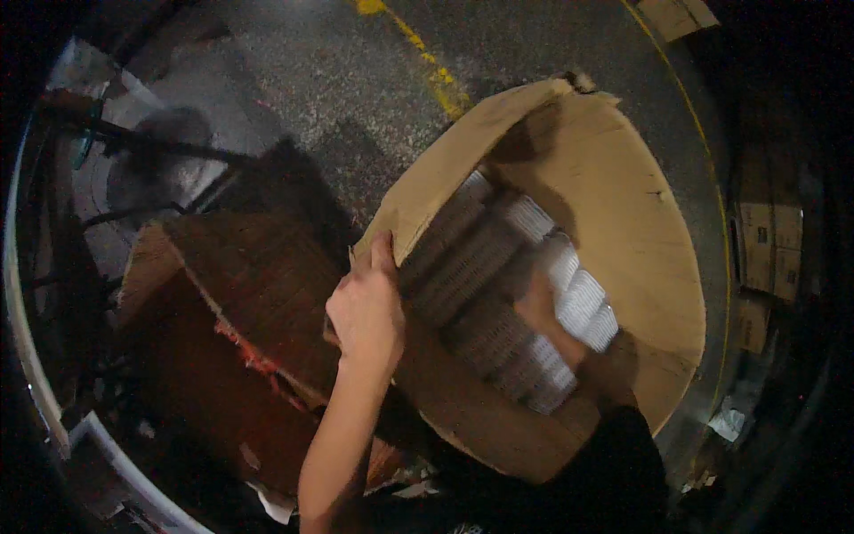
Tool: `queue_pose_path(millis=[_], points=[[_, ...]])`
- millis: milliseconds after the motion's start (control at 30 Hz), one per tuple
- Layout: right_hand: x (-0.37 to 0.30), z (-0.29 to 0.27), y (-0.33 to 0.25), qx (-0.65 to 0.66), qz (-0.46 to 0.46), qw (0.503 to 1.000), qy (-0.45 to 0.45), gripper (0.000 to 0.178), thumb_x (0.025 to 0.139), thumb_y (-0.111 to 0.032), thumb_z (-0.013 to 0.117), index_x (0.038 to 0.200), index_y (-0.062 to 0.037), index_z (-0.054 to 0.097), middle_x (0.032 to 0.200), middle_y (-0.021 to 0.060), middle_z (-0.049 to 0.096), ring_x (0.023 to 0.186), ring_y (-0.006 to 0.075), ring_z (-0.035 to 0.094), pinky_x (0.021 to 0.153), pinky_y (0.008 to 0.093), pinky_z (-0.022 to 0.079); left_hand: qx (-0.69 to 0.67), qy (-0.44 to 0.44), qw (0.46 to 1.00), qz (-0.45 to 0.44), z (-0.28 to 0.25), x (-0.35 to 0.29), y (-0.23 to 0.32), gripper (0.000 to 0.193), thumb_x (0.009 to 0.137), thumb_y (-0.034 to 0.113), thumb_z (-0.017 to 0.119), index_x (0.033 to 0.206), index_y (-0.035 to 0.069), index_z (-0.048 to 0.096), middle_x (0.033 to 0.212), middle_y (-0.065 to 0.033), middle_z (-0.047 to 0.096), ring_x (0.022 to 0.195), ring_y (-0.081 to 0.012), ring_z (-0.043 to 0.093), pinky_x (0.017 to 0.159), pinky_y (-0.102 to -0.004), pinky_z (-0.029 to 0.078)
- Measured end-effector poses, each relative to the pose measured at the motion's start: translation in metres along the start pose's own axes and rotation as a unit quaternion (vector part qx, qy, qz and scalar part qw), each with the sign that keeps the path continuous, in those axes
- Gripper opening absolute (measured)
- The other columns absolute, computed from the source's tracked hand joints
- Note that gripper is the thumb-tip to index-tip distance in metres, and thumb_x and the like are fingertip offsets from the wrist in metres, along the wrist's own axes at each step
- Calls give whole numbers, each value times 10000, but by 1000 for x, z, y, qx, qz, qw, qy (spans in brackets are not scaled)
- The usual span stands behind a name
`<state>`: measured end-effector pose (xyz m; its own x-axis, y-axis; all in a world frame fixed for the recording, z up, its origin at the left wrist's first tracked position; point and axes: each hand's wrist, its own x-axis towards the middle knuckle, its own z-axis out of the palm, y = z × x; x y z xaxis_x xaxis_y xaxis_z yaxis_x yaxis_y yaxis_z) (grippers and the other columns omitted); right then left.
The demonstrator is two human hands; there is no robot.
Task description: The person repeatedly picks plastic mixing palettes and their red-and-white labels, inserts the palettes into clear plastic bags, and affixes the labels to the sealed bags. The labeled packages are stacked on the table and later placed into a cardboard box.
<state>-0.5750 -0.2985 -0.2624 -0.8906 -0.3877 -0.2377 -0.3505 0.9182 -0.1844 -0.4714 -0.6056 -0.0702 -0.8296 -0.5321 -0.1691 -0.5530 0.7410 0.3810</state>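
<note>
A large open cardboard box (654,258) stands in front of me, its top edges bent outward. My left hand (366,307) is closed over its left rim, fingers curled around the cardboard edge. Inside lie several rows of white ribbed stacks (583,289) whose exact kind I cannot make out; those on the left are in shadow. My right hand (539,304) reaches down into the box among these stacks. It is smeared by motion, so whether it grips one does not show.
Left of the box is another open, darker cardboard box (258,267) with a red strip along its edge. A dark metal frame (169,147) stands beyond it. Stacked cartons (769,249) line the right side. Yellow lines (436,76) mark the grey floor.
</note>
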Motion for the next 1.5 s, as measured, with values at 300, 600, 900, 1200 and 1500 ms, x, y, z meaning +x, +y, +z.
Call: queue_pose_path(millis=[300,600,900,1200,1500], points=[[185,50,72,-138,99,985,28,709,720,-256,701,1291,-1,366,1264,174,441,1144,365,435,977,427,347,-22,25,999,3,-4,7,-4,411,776,4,538,1186,42,530,1040,-137,634,757,-247,661,630,-293,527],[87,-4,23,176,68,975,113,618,724,-190,693,1243,8,422,1218,163,490,1107,333,478,976,406,363,-35,34,999,-15,-1,5,-4,345,771,-2,529,1116,17,541,1012,-130,641,806,-234,655,643,-277,517],[-96,-212,-102,403,-80,883,-225,531,729,-124,685,1196,18,477,1171,152,538,1070,301,521,975,384,380,-305,61,946,90,-50,-96,-6,825,790,282,674,1389,-37,204,1437,-213,266,1331,-361,260,1095,-403,220],[-309,-202,-285,368,-460,616,-523,767,779,-353,656,1337,40,305,1293,196,445,1189,292,443,1016,403,318,-482,250,803,-245,-79,-469,-22,1124,611,353,833,1407,18,114,1340,-227,335,1247,-316,372,1033,-370,308],[-551,-145,-360,77,-702,414,-574,673,897,-400,512,1299,104,320,1245,302,431,1163,414,434,1003,394,337,-595,661,192,-414,-45,-680,-23,494,765,133,685,1186,-19,477,1060,-109,587,951,-204,584,821,-323,472]])
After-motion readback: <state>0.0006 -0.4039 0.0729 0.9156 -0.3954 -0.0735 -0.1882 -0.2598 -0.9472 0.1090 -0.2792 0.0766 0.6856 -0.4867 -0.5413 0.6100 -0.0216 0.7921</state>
